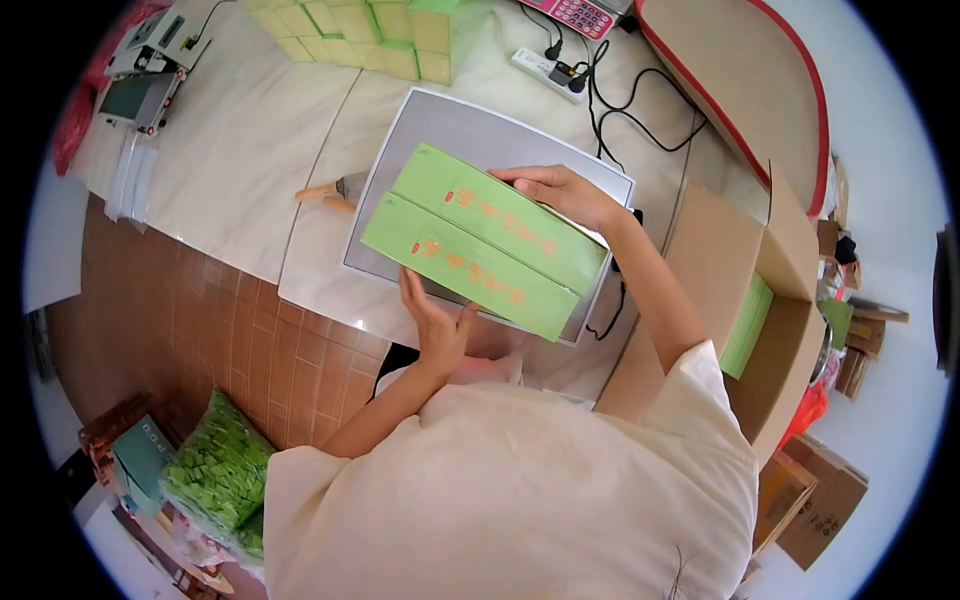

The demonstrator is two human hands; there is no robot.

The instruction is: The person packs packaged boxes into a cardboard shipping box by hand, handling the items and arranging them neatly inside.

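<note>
Two long green boxes with orange lettering lie side by side between my hands: the farther green box (500,215) and the nearer green box (470,268). My left hand (436,318) presses against the near long side, its fingers partly tucked under the edge. Over the far long side, my right hand (562,192) is closed on the farther box with thumb and fingers. Beneath the boxes is a grey board with a white frame (420,125) on the table. Whether the boxes touch this board cannot be seen.
An open cardboard carton (700,270) stands at the right with a green box (748,325) inside. Stacked green boxes (370,35) stand at the back. A wooden-handled tool (318,192) lies left of the board. A power strip (550,74) and black cables (640,125) lie behind.
</note>
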